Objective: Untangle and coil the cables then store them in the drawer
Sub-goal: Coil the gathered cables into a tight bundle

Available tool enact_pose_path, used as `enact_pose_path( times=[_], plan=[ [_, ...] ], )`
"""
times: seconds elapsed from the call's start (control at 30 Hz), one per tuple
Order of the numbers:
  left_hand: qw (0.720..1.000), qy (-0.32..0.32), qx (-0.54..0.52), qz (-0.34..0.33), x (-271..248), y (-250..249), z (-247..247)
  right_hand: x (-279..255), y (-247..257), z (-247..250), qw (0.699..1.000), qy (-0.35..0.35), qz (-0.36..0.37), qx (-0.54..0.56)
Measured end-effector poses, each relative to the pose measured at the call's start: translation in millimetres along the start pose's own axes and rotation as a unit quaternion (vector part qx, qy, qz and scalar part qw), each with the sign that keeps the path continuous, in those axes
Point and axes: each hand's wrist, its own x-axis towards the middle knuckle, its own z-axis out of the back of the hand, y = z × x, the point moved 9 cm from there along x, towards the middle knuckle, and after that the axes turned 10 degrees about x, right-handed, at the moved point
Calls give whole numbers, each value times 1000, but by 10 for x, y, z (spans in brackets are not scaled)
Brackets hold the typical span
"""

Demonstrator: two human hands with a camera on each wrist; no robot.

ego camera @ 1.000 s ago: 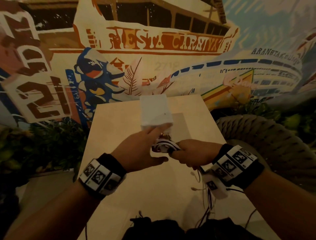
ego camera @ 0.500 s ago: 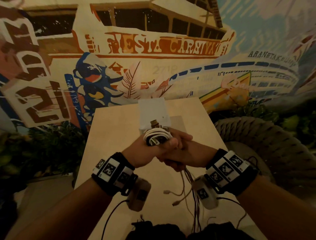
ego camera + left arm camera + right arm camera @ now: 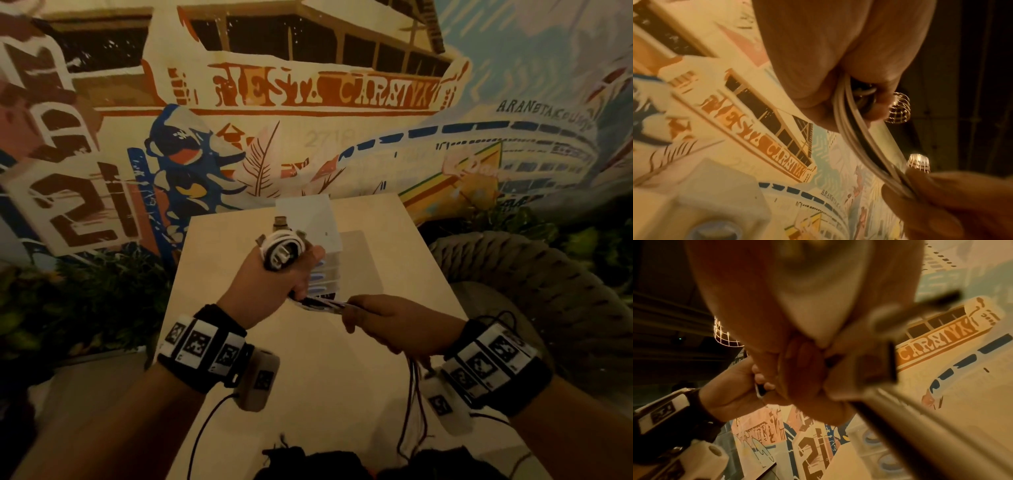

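1. Since half a second ago your hands have come apart: they were clasped together over the coil (image 3: 282,248), and now your right hand (image 3: 394,325) has drawn back toward you, pulling a short run of cable (image 3: 322,303) taut between the two.
2. Your left hand (image 3: 274,284) is curled round the coil, holding it up above the table (image 3: 342,394) with several white turns showing at the top of the fist. In the left wrist view the strands (image 3: 855,129) run out of that fist toward the other hand.
3. Your right hand is closed on the free cable; thin wires (image 3: 414,404) hang below it toward the table edge.
4. Progress, as I judge it: one cable is mostly wound, but its tail is not yet wrapped in.
5. The hanging wires look uncoiled, so more winding probably remains.
6. The white drawer unit (image 3: 318,240) stands on the table behind your hands. Whether a drawer is open I cannot tell, and nothing is visibly stored yet.
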Motion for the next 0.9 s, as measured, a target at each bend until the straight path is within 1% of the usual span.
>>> enact_pose_path(
  times=[0.07,0.13,0.2,0.23,0.3,0.37,0.43,0.47,0.53,0.63,0.67,0.73,0.8,0.83,0.9],
  plan=[
    [997,-1,75,0,-22,58,-14,35,-20,4,1000,-2,-11,0],
    [994,12,111,3,-31,132,-45,70,-54,10,999,-13,-28,30],
    [983,33,180,-34,-15,94,-77,112,-42,65,998,-21,-28,45],
    [970,48,231,-57,-26,30,-104,122,-19,91,998,-24,-28,50],
    [933,79,339,-95,-46,-107,-161,149,51,139,998,-26,-19,56],
    [889,128,426,-111,-61,-171,-261,175,105,148,998,-20,-12,62],
    [843,183,492,-116,-97,-120,-369,196,121,142,997,-20,-17,79],
    [825,204,516,-109,-119,-68,-405,210,117,130,996,-19,-21,84],
    [813,225,526,-103,-159,-2,-460,236,108,112,996,-22,-28,83],
    [791,224,563,-80,-156,126,-502,259,65,109,995,-24,-55,76],
    [790,220,567,-73,-151,165,-506,258,52,101,996,-17,-63,68],
    [792,210,569,-73,-144,210,-519,240,70,77,993,-2,-76,89],
    [781,218,581,-72,-156,263,-542,225,104,46,990,24,-92,100],
    [775,221,589,-69,-164,271,-551,221,151,30,993,32,-93,71],
    [759,225,608,-63,-165,268,-584,242,262,-3,994,55,-72,-53]
  ],
)
